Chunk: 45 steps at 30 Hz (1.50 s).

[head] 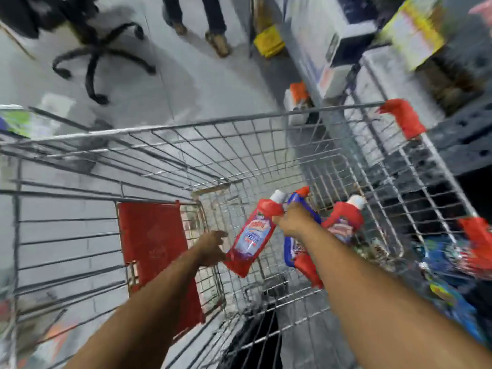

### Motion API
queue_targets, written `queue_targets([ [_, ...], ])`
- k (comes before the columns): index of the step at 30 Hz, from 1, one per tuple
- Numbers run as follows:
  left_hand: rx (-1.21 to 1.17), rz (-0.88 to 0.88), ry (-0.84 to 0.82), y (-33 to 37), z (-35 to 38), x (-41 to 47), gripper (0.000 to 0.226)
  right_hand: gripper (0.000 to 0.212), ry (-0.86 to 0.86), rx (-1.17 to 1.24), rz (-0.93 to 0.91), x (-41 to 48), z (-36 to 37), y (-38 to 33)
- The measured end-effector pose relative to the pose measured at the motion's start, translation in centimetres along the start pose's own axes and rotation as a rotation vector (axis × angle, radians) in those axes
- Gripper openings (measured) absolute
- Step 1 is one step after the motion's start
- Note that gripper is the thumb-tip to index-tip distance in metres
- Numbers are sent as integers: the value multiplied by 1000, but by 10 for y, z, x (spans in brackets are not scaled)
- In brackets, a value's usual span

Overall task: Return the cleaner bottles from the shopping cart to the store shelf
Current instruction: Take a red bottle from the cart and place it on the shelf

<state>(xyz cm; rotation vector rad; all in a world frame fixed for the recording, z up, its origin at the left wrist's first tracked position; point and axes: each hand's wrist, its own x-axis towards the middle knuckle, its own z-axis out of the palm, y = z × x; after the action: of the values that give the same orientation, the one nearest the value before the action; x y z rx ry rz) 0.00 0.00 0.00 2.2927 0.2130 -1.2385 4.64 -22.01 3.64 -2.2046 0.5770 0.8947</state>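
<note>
Wire shopping cart (266, 145) stands on the floor; one red cleaner bottle (343, 219) lies in its far right corner.

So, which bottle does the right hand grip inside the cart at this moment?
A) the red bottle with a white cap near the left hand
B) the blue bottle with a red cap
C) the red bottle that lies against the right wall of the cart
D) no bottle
B: the right hand is closed around the blue bottle, while the left hand is open beside the red bottle.
</note>
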Motion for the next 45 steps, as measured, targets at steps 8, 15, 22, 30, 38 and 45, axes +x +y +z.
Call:
queue_targets([
  [8,98,52,-44,-6,25,48,51,37,89,176,201,61,71,11],
  [15,-70,16,56,-6,34,33,51,45,98,518,159,57,76,17],
  [22,-531,100,79,30,19,-7,59,29,35,575,-165,13,4,-16],
  [30,-534,520,199,121,-27,-130,58,17,272,621,-585,-138,-128,-25],
  [38,-493,852,294,205,5,-270,57,19,502,640,-885,-308,-212,18],
  [45,-470,1060,164,264,120,-336,69,39,762,693,-883,-421,-224,142],
])
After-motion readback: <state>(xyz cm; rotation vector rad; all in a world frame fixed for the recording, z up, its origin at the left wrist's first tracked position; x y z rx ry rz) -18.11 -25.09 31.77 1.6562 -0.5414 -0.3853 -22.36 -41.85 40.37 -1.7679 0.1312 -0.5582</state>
